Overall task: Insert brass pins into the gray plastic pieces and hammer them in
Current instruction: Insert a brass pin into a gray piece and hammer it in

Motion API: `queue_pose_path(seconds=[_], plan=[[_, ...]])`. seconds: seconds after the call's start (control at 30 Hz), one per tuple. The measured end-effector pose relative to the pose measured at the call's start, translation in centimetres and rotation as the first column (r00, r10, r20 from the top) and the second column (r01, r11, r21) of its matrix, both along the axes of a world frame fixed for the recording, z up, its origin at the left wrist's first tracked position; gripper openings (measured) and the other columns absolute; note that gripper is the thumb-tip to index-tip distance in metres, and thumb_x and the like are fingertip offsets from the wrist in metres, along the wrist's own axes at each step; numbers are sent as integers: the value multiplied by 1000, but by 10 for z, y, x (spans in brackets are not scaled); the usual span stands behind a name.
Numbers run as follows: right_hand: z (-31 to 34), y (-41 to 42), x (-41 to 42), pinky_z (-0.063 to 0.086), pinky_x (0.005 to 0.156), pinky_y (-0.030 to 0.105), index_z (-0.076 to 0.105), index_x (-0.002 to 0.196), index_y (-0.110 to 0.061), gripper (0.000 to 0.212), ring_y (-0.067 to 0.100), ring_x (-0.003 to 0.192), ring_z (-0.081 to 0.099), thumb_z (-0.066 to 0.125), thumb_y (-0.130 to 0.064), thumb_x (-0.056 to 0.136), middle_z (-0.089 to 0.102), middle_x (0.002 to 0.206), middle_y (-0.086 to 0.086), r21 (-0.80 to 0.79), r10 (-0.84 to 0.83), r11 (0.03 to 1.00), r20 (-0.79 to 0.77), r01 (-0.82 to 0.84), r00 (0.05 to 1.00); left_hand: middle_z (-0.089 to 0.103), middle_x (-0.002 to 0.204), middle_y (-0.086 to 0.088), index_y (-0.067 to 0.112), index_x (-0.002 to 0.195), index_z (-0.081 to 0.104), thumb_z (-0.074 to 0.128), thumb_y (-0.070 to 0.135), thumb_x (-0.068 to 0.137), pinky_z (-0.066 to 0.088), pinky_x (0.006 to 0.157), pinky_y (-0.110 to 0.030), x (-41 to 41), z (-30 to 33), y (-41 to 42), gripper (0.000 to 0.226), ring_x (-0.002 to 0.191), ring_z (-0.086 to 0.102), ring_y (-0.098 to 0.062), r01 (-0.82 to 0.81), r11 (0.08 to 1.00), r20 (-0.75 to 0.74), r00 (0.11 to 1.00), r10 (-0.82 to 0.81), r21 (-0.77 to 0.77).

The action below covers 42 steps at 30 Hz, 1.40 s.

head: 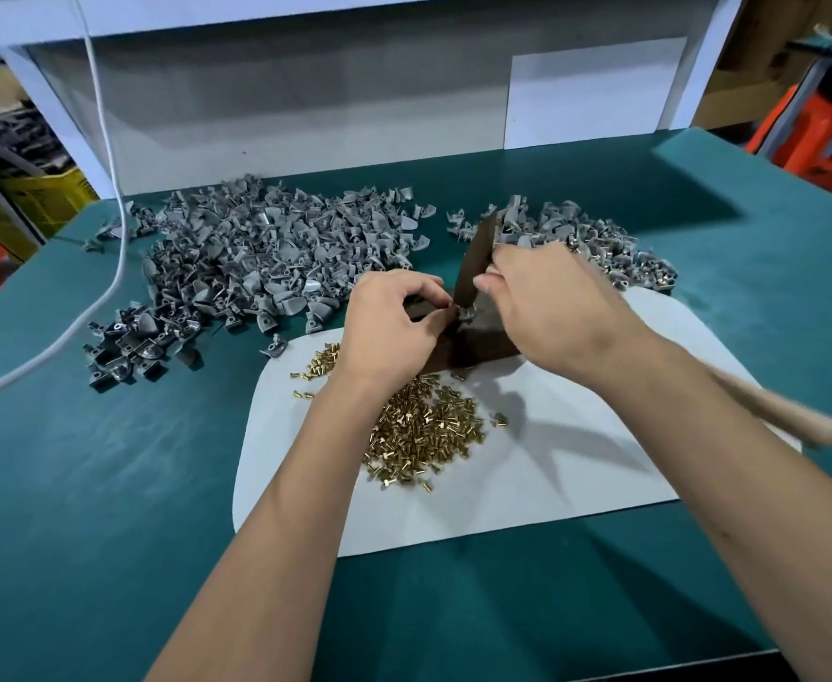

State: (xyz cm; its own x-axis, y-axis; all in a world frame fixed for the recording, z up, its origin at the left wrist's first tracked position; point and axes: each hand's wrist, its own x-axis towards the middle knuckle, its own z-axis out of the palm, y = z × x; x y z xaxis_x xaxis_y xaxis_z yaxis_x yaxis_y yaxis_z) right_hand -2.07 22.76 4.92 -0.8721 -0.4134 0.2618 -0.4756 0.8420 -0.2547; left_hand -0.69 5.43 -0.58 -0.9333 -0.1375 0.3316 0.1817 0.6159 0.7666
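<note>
Head view, left hand (394, 322) pinching gray piece (464, 315), right hand (546, 302) gripping hammer (477, 260), mat (551, 465) edge near.

hands (473, 312) on gray piece (464, 315), hammer (477, 260), brass pins (423, 430)

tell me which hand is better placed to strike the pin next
Right. The right hand already grips the hammer above the gray piece, which the left hand pinches steady on the dark block.
</note>
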Motion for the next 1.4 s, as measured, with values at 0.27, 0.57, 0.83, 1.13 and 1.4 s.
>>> queue_pose_path(seconds=[0.27, 0.57, 0.83, 1.13, 1.4], plan=[[5, 0, -2, 43, 65, 39, 59, 105, -16, 25, 33, 69, 46, 43, -35, 107, 58, 82, 10, -80, -53, 996, -114, 44, 992, 74, 109, 3, 19, 82, 78, 82, 9, 83, 50, 102, -32, -1, -1, 0, 10, 106, 66, -13, -21, 1000, 19, 1000, 20, 4], [4, -1, -4, 39, 63, 37, 54, 96, -19, 23, 36, 68, 49, 43, -36, 107, 49, 72, 4, -120, -73, 991, -157, 54, 985, 74, 109, 5, 26, 79, 76, 81, 9, 83, 48, 99, -22, -1, 0, -1, 18, 106, 65, -10, -21, 1000, 20, 1000, 21, 15], [13, 8, -7, 38, 64, 38, 56, 95, -18, 24, 38, 71, 52, 45, -36, 106, 67, 90, 16, -66, -99, 994, -184, 88, 978, 73, 105, 6, 23, 79, 76, 82, 8, 82, 44, 88, -4, 0, 0, -1, 17, 95, 65, 0, -25, 999, 16, 1000, 25, 25], [17, 6, -9, 37, 65, 37, 57, 99, -18, 26, 35, 71, 47, 43, -38, 106, 56, 81, 8, -3, -95, 995, -202, 97, 975, 73, 109, 6, 19, 82, 78, 81, 9, 83, 41, 87, 0, 1, 2, -1, 11, 98, 65, -4, -33, 999, 17, 999, 33, -10], [3, 10, -11, 38, 70, 36, 47, 81, -23, 29, 33, 84, 55, 47, -39, 105, 56, 82, 3, 74, -51, 996, 57, 46, 997, 73, 112, 5, 22, 80, 78, 81, 7, 84, 50, 98, -21, 5, 4, 1, 16, 104, 66, -6, -22, 999, 44, 999, 21, 29]])
